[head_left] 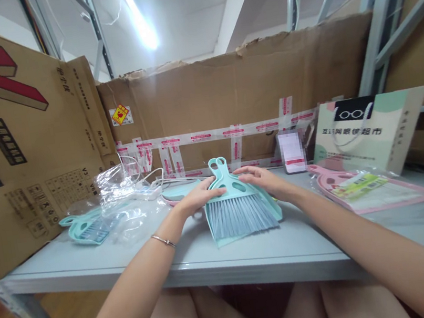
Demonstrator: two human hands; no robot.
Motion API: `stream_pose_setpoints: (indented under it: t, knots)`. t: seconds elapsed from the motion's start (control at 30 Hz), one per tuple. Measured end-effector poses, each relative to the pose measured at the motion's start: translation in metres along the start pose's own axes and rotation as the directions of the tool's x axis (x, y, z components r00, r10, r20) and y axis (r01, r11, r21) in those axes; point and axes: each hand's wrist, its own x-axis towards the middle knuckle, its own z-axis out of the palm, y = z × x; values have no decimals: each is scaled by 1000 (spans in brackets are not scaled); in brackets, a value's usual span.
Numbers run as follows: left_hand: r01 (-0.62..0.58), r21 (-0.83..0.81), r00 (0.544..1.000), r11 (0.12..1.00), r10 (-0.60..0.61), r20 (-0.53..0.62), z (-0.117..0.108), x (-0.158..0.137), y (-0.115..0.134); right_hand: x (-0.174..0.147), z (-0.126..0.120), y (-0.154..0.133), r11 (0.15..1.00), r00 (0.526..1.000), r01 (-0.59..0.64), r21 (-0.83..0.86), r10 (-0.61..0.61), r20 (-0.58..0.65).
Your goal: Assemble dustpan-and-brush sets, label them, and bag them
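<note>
A light-blue hand brush (pixel 240 216) with grey-blue bristles lies against a matching dustpan (pixel 275 211), their looped handles together pointing away from me. My left hand (pixel 200 194) grips the set at its left side, thumb across the front of the brush and fingers behind the pan. At the right, my right hand (pixel 265 180) has its fingers stretched out, their tips at the brush's upper right edge. Whether they press on it I cannot tell. The set is tilted up over the grey tabletop (pixel 195 257), bristles facing me.
To the left lie another blue brush-and-dustpan set (pixel 90 227) and crumpled clear plastic (pixel 137 220). A pink dustpan set (pixel 364 189) in clear wrapping lies at the right. Behind stand a phone (pixel 293 152), a paper bag (pixel 367 130) and cardboard (pixel 206 96). A large carton (pixel 32 154) borders the left.
</note>
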Motion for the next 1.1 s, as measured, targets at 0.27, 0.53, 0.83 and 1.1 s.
stream_pose_setpoints:
  t: [0.27, 0.53, 0.83, 1.1]
  knots:
    - [-10, 50, 998, 999, 13, -60, 4, 2, 1, 2, -1, 5, 994, 999, 48, -94, -47, 16]
    - [-33, 200, 990, 979, 60, -130, 3, 5, 2, 4, 5, 5, 995, 997, 64, -72, -67, -44]
    - [-118, 197, 993, 973, 118, 9, 13, 2, 6, 17, -8, 5, 999, 952, -21, -50, 5, -305]
    - [-140, 227, 990, 964, 138, 25, 14, 5, 2, -1, 12, -16, 997, 997, -69, -15, 69, -21]
